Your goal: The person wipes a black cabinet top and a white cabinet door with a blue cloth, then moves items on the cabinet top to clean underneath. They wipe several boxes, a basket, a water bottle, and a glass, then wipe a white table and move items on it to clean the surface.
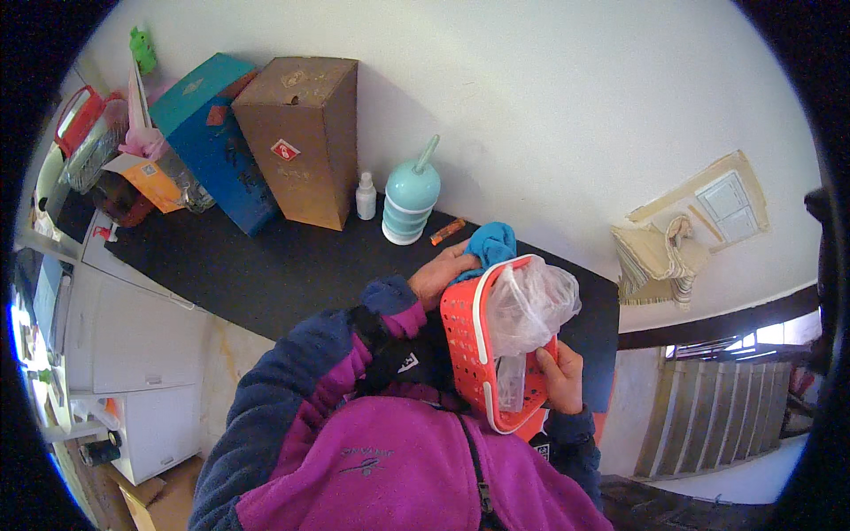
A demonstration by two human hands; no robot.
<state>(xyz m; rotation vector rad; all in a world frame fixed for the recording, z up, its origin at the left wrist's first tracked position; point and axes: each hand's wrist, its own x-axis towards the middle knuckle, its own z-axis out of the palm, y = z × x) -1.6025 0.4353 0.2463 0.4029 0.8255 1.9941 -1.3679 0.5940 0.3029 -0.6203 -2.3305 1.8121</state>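
Note:
A red perforated plastic basket (463,322) with a white rim is tilted in front of my chest. My right hand (563,375) grips its near right edge, thumb on the inside. In the basket lie a crumpled clear plastic bag (528,305) and a clear plastic container (510,383). At the basket's far left side, my left hand (441,269) holds a blue cloth (493,244), its lower fingers hidden behind the basket. Just beyond that hand, an orange tube-shaped item (447,232) rests on the black tabletop (279,285).
Toward the wall stand a light-blue lidded container (412,199), a white bottle (366,196), a brown box (299,146) and a leaning blue box (219,146). An open orange box (156,182) is farther left. White cabinets (143,332) stand below at left.

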